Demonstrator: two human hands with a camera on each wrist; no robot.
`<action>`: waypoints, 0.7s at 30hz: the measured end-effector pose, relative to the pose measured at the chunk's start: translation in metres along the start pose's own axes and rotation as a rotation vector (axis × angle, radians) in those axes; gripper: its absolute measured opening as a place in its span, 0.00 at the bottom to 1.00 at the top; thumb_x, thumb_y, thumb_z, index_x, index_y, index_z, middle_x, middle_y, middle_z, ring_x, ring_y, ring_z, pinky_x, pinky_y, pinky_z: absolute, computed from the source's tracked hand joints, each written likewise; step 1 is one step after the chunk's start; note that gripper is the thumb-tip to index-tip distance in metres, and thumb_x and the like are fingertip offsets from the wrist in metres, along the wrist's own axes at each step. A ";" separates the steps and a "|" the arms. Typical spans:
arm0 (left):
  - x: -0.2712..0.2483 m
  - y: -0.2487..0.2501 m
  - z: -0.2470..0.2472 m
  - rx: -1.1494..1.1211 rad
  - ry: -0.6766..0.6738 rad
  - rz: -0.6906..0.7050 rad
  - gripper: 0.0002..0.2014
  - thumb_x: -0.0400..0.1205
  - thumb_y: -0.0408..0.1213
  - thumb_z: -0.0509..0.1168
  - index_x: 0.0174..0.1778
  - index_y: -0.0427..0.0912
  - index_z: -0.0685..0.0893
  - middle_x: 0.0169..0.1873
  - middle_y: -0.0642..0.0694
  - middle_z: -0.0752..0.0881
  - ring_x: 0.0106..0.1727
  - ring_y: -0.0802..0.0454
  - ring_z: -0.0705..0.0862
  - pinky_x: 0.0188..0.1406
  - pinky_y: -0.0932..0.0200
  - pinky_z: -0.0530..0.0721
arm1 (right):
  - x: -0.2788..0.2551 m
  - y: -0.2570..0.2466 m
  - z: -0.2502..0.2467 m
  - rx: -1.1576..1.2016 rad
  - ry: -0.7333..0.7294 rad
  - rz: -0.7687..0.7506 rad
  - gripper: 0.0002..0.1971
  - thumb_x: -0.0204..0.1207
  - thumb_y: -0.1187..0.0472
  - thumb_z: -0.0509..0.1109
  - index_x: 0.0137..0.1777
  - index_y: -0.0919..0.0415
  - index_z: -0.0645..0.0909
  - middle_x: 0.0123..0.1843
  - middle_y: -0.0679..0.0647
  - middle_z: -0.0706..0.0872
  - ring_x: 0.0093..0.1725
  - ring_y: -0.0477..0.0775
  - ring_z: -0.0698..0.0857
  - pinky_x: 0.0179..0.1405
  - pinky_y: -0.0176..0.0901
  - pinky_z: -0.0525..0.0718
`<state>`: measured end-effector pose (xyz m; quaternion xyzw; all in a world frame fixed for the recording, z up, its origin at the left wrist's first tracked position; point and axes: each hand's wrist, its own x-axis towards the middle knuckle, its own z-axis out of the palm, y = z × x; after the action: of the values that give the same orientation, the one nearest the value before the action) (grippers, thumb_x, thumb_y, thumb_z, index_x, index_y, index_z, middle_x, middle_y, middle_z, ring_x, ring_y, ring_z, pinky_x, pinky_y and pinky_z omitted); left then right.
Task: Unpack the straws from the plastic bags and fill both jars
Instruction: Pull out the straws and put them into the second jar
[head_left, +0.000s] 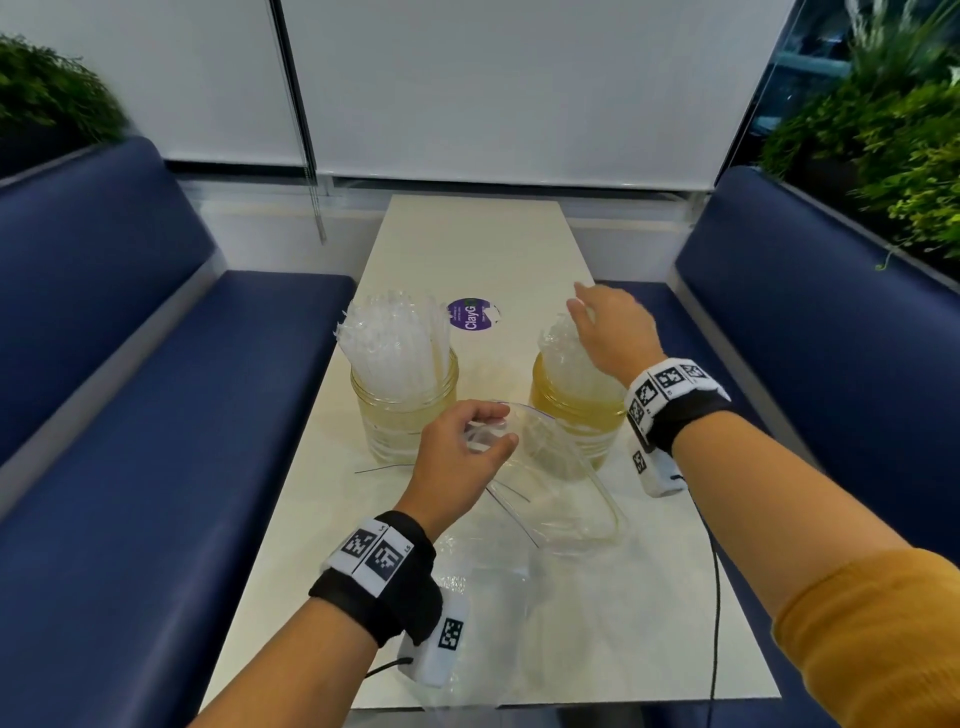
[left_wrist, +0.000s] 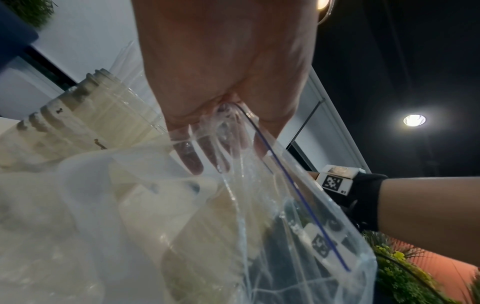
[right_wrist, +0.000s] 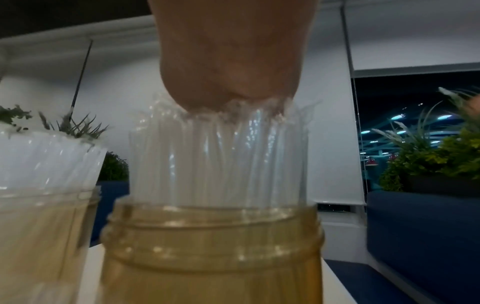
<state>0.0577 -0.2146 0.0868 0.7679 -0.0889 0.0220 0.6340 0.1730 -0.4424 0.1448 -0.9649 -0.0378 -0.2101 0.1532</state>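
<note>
**Both jars stocked, one bag in hand**

Head view: two amber-tinted jars stand side by side on the white tabletop (head_left: 467, 244), each packed with clear wrapped straws. The left jar (head_left: 404, 410) holds fanned-out straws (head_left: 392, 343). The right hand (head_left: 615, 327) lies flat, fingers spread, on the straw tops (head_left: 558, 338) in the right jar (head_left: 576, 410). The left hand (head_left: 462, 452) pinches the mouth of a clear zip bag (head_left: 561, 483) in front of the jars. A purple sticker (head_left: 470, 314) lies behind them.

Left wrist view: the left hand's grip (left_wrist: 221, 86) is curled round the bunched bag rim (left_wrist: 298, 185), which has a blue zip line.

Right wrist view: the right palm (right_wrist: 231, 61) presses on the straws (right_wrist: 218, 156) standing upright in the amber jar (right_wrist: 213, 246).
</note>
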 end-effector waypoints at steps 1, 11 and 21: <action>0.000 0.000 0.000 -0.007 -0.002 -0.001 0.14 0.79 0.33 0.76 0.60 0.42 0.88 0.57 0.54 0.89 0.55 0.71 0.86 0.50 0.76 0.83 | -0.003 0.001 0.002 0.006 -0.016 -0.012 0.22 0.90 0.51 0.53 0.74 0.61 0.79 0.66 0.59 0.86 0.64 0.62 0.84 0.60 0.53 0.80; 0.002 0.001 0.000 0.005 -0.090 -0.036 0.24 0.79 0.20 0.64 0.68 0.46 0.85 0.60 0.52 0.88 0.60 0.56 0.87 0.52 0.66 0.86 | -0.001 0.005 0.003 -0.311 -0.359 0.001 0.26 0.91 0.50 0.42 0.83 0.60 0.63 0.87 0.60 0.60 0.87 0.64 0.54 0.84 0.68 0.52; 0.006 0.005 0.008 0.035 -0.243 0.044 0.35 0.73 0.14 0.63 0.75 0.44 0.77 0.70 0.52 0.79 0.68 0.67 0.79 0.63 0.72 0.78 | -0.104 -0.073 0.000 0.055 -0.385 -0.345 0.14 0.81 0.58 0.63 0.36 0.59 0.84 0.29 0.54 0.83 0.30 0.57 0.81 0.33 0.44 0.74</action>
<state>0.0623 -0.2237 0.0912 0.7737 -0.1817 -0.0556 0.6044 0.0687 -0.3741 0.1214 -0.9618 -0.2361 -0.0444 0.1313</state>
